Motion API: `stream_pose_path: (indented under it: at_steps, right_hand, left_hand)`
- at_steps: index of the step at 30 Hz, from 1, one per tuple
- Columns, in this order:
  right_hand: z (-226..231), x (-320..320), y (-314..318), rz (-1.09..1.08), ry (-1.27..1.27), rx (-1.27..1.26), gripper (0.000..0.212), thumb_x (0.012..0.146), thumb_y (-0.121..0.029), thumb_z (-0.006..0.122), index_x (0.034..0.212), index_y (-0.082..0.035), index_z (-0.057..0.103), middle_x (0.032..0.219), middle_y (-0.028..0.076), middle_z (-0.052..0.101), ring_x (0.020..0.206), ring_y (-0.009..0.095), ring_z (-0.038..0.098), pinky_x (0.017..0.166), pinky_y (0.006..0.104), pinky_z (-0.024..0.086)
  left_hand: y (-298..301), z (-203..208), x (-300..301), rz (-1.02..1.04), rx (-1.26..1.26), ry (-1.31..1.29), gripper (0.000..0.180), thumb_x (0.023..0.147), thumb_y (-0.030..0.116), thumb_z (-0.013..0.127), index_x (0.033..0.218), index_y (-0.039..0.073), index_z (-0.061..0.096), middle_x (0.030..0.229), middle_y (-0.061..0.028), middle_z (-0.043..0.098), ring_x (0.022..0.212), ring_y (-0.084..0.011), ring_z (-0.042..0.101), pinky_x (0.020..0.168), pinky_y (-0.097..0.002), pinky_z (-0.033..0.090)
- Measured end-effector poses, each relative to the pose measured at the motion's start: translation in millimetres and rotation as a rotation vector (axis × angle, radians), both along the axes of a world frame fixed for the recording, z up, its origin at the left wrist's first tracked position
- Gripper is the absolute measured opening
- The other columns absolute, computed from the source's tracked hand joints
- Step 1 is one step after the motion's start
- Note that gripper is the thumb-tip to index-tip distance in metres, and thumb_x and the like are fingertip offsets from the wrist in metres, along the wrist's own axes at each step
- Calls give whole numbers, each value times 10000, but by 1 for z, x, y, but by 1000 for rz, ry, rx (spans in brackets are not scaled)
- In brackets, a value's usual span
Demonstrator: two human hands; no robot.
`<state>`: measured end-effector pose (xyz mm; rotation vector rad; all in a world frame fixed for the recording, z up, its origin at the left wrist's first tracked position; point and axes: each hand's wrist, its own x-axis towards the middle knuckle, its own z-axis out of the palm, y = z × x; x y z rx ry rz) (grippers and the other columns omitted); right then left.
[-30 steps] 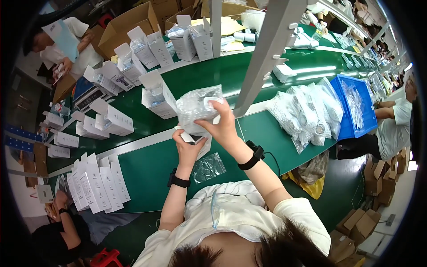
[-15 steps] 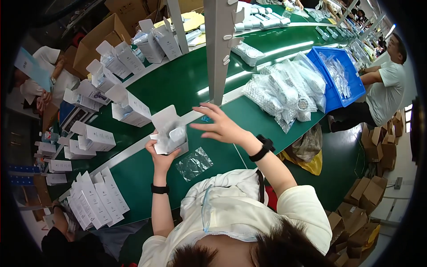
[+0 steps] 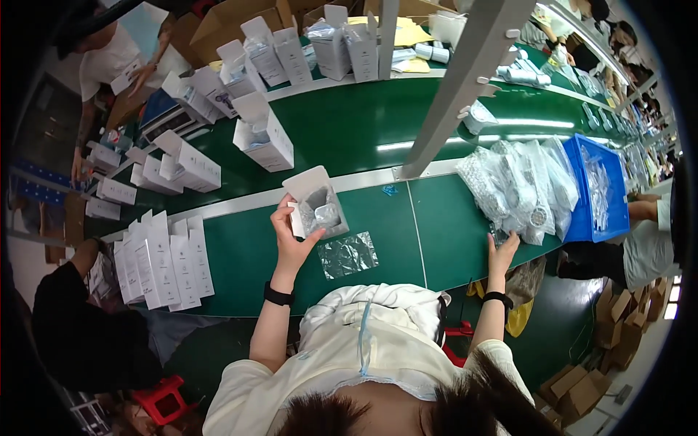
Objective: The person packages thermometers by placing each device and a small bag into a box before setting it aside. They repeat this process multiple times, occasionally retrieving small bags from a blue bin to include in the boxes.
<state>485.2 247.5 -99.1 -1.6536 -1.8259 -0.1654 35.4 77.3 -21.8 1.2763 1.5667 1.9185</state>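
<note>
"Where's the left hand (image 3: 294, 247)?"

"Just left of the clear bag (image 3: 349, 256) lying flat on the desk (image 3: 385, 225). Its thumb and fingers pinch an open white box (image 3: 339, 218), which sits just beyond that bag, flap up, with a clear-wrapped item (image 3: 326, 214) inside."

"And the right hand (image 3: 503, 254)?"

"Well to the right of the bag, fingertips at the near edge of a heap of bubble-wrapped packs (image 3: 518, 185). I can't tell whether they grip anything."

"What else is around?"

"Farther right of the bag, past the heap, a blue bin (image 3: 584, 218). Well to the bag's left, a row of white cartons (image 3: 163, 265) standing close together. Beyond the bag, slightly right, a small blue scrap (image 3: 390, 190)."
</note>
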Motion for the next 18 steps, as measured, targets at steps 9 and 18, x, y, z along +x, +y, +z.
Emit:
stream_pose_path:
  at_steps: [9,18]
  right_hand:
    - [-5,0,0,-67,-179,-130,304,822,-61,511,1107,15,434,935,171,508,799,325,516,705,369,429]
    - [170,-229,-32,768,1164,-366,99,860,25,339,835,-58,387,775,42,429,554,117,460,482,220,385]
  left_hand:
    - [5,44,-5,138,-252,391,183,654,-10,678,802,4,570,1103,-120,471,923,-254,534,791,-321,430]
    - [19,55,-17,172,-369,359,76,708,0,614,732,-18,544,812,-97,495,692,-238,530,621,-301,421]
